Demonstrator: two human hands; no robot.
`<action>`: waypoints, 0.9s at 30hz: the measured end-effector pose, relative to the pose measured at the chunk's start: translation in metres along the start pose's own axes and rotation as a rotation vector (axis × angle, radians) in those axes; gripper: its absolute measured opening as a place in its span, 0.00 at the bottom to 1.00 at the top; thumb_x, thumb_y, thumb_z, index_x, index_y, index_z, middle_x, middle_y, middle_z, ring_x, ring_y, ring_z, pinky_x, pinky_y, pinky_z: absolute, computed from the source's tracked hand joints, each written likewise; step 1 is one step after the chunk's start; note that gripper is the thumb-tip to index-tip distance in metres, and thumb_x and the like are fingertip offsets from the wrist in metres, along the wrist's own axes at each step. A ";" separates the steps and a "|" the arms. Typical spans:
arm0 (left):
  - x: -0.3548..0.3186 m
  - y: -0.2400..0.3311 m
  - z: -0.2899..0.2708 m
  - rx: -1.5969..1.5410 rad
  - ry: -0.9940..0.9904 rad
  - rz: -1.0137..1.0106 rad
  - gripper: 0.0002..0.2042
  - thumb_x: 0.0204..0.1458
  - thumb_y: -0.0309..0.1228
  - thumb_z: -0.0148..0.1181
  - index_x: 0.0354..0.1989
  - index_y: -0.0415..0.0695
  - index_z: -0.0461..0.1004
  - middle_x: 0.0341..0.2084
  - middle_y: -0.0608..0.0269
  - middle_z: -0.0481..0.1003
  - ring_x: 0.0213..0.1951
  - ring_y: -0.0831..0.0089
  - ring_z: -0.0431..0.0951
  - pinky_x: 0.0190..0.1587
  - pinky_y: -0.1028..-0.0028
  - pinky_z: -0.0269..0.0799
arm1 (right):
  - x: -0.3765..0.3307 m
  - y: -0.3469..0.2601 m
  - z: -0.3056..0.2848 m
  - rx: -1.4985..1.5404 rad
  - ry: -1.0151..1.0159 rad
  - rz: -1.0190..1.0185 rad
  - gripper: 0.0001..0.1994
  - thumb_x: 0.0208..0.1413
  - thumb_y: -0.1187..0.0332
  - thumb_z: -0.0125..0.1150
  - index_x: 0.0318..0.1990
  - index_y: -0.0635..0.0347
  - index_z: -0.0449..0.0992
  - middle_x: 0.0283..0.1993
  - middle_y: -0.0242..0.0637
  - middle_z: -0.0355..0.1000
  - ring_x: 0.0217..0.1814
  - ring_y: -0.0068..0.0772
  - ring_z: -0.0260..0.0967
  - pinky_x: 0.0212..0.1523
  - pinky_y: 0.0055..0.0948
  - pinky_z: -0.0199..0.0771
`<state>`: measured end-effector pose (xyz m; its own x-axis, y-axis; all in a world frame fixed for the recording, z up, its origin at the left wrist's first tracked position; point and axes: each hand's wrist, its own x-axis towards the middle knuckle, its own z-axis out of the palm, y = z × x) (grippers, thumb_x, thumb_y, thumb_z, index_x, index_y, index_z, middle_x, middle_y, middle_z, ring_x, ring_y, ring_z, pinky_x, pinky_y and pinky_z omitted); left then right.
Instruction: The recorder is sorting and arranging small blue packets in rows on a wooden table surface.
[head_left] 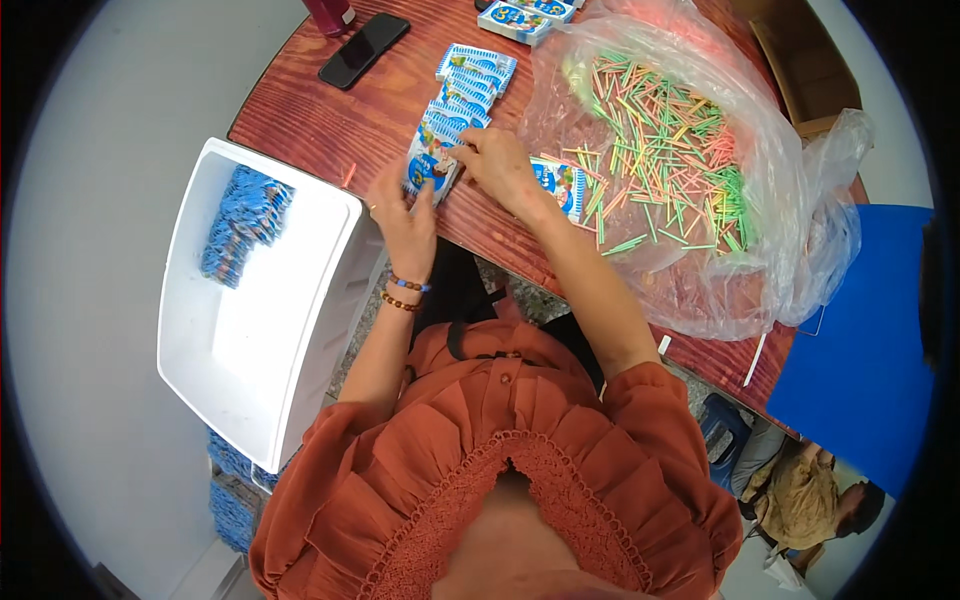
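Observation:
A row of overlapping small blue-and-white packets point(468, 88) runs over the wooden table in front of me. At its near end, my left hand point(404, 218) grips the lower part of a packet point(430, 158) between thumb and fingers. My right hand point(498, 172) has its fingers bent together against that packet's right edge; whether they pinch anything else is hidden. Under my right wrist, another blue-and-white packet point(568, 188) lies beside the loose sticks. Thin pink, green and yellow sticks point(650, 140) are heaped in an opened clear plastic bag point(690, 290) to the right.
To my left stands a white plastic bin point(285, 350) with a pile of blue packets point(243, 222) inside. A black phone point(364, 50) lies on the table point(300, 110) near a dark red bottle point(329, 14). Blue-and-white boxes point(515, 20) sit farther back. Another person point(800, 500) is at lower right.

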<state>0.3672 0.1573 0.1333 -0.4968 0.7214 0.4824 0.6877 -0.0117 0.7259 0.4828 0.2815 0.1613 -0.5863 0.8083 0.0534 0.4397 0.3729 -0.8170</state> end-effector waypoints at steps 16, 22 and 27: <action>-0.007 0.003 0.014 0.058 -0.014 -0.061 0.26 0.52 0.32 0.60 0.59 0.38 0.62 0.52 0.51 0.65 0.57 0.56 0.60 0.59 0.57 0.47 | -0.068 0.060 -0.109 -0.429 -0.007 0.065 0.13 0.42 0.57 0.65 0.32 0.55 0.76 0.32 0.38 0.71 0.43 0.41 0.67 0.45 0.41 0.60; 0.002 0.039 0.016 -0.031 -0.069 0.150 0.19 0.52 0.28 0.60 0.53 0.40 0.68 0.48 0.52 0.68 0.52 0.55 0.64 0.55 0.61 0.57 | -0.076 0.074 -0.110 -0.469 0.066 -0.042 0.08 0.49 0.59 0.61 0.30 0.52 0.77 0.31 0.31 0.72 0.38 0.33 0.68 0.44 0.36 0.56; 0.012 0.058 0.052 -0.337 -0.377 0.037 0.20 0.48 0.27 0.64 0.50 0.41 0.70 0.45 0.52 0.70 0.47 0.56 0.67 0.50 0.62 0.61 | -0.079 0.082 -0.104 -0.505 0.311 -0.322 0.07 0.53 0.61 0.58 0.29 0.50 0.78 0.30 0.28 0.74 0.37 0.30 0.69 0.43 0.33 0.55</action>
<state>0.4291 0.2013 0.1559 -0.2070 0.9151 0.3460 0.4612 -0.2206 0.8595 0.6359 0.2959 0.1502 -0.5513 0.6868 0.4737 0.5844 0.7231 -0.3682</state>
